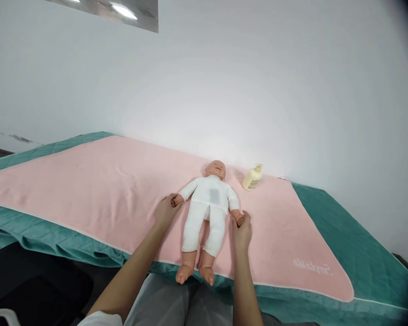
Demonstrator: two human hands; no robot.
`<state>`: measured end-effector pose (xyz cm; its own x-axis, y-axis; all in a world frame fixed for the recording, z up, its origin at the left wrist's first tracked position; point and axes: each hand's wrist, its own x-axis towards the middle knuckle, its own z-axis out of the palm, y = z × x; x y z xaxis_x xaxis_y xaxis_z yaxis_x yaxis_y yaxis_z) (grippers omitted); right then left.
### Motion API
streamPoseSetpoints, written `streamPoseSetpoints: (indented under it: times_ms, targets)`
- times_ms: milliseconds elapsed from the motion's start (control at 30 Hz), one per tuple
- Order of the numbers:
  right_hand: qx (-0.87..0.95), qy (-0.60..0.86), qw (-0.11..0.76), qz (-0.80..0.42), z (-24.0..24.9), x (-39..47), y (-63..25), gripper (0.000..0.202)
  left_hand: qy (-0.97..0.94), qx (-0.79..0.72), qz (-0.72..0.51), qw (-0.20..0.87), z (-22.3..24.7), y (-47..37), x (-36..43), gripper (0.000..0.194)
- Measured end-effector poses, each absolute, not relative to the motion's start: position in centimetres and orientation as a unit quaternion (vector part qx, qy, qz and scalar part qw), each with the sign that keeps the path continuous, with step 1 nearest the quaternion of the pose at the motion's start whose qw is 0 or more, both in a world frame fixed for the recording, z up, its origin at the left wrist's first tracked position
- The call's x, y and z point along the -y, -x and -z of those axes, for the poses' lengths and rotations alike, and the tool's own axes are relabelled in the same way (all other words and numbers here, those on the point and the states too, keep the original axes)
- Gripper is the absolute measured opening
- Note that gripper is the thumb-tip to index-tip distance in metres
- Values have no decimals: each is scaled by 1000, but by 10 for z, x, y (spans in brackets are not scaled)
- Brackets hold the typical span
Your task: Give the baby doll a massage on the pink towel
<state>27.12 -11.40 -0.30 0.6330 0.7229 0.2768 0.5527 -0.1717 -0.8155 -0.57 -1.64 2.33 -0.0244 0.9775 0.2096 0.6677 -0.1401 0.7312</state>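
Observation:
A baby doll (209,199) in a white cloth suit lies on its back on a pink blanket (98,181), head toward the wall and bare feet over the near edge. My left hand (166,212) is closed round the doll's hand at the left of its body. On the other side, my right hand (242,230) grips the doll's other hand between thumb and fingers. Both doll arms are spread down and outward. A cream pump bottle (252,177) stands upright on the blanket, right of the doll's head.
Under the blanket is a green quilted cover (357,244), showing at the right and along the near edge. A pale wall (258,81) rises behind. At the lower left sits a black chair (30,290).

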Motion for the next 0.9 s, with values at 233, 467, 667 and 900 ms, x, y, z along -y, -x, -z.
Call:
streamPoseSetpoints:
  times_ms: [233, 467, 667, 900]
  targets:
    - [341, 698, 615, -132, 5, 111, -275, 64, -569, -563, -515, 307, -21, 4, 17, 44]
    - [297, 538, 770, -173, -5, 84, -292, 64, -451, -421, -682, 394, -21, -6, -15, 56]
    - [337, 479, 791, -177, -18, 35, -318, 58, -420, -390, -710, 409, -29, -23, -54, 43]
    - [383, 452, 772, -230, -24, -14, -345, 61, -432, -367, -702, 431, -38, -34, -101, 41]
